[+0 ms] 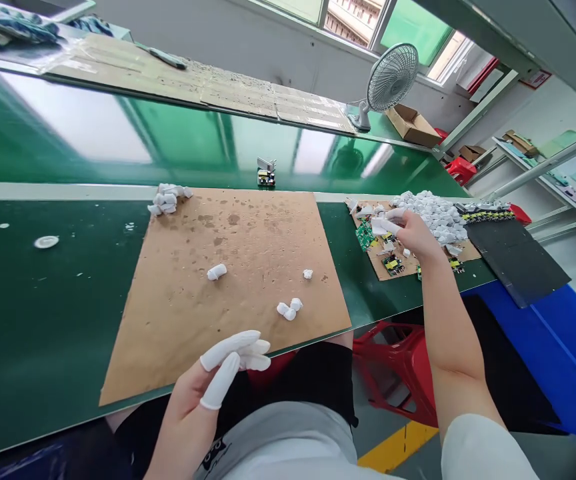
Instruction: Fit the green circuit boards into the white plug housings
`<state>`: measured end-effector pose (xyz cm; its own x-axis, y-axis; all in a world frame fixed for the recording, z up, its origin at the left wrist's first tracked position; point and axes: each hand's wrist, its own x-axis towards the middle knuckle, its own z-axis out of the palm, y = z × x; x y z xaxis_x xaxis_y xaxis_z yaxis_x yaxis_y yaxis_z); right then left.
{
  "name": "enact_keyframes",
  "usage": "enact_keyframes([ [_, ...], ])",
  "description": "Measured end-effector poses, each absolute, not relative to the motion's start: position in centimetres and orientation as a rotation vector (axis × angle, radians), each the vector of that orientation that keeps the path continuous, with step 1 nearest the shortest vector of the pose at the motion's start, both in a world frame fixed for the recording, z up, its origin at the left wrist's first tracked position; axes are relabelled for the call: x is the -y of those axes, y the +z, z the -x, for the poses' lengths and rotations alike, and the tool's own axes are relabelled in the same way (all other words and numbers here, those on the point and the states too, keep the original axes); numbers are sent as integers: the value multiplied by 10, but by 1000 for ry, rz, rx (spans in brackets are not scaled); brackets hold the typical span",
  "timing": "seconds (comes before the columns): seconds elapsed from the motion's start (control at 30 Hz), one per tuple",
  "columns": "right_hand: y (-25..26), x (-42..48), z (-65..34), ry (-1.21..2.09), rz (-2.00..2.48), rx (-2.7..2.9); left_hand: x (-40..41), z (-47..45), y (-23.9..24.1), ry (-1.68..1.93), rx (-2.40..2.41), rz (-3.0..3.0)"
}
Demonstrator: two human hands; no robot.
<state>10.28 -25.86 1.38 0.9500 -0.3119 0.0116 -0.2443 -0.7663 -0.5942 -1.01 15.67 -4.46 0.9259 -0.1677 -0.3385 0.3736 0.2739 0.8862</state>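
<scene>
My left hand (218,380), in white finger cots, hovers at the near edge of a brown cardboard sheet (248,233). Its fingers are stretched out, the thumb apart from them, and nothing shows in them. Far to the right, my right hand (411,230), also in finger cots, reaches over a smaller cardboard sheet. Its fingertips close on a white flat-sided piece (379,226), partly hidden. Around it lie a green circuit board (365,235), a board with yellow parts (393,265) and a heap of white lumps (433,215).
White lumps (289,309) and a white roll (217,272) lie on the large sheet, with more lumps (168,199) at its far left corner. A small circuit board (267,175) stands beyond it. A black sheet (515,257) lies right; a red stool (403,367) is below.
</scene>
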Motion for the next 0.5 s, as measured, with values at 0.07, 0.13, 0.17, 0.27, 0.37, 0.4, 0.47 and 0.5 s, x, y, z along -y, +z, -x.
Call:
enact_keyframes([
  [0.07, 27, 247, -91, -182, 2351, -341, -154, 9, -47, -413, -194, -1221],
  [0.13, 38, 225, -80, -172, 2174, -227, -147, 5, -52, -426, -152, -1180],
  [0.17, 42, 212, -74, -140, 2041, -131, -142, 2, -54, -421, -103, -1150],
  [0.27, 50, 167, -63, 93, 1671, 220, -131, -14, -61, -438, 81, -990],
  [0.37, 47, 131, -60, 355, 1383, 450, -128, -27, -64, -566, 125, -772],
  [0.4, 42, 123, -62, 422, 1321, 473, -130, -28, -65, -612, 135, -742],
  [0.47, 31, 109, -67, 515, 1272, 445, -134, -24, -66, -683, 151, -754],
  [0.5, 23, 104, -69, 532, 1277, 392, -136, -21, -66, -679, 129, -790],
])
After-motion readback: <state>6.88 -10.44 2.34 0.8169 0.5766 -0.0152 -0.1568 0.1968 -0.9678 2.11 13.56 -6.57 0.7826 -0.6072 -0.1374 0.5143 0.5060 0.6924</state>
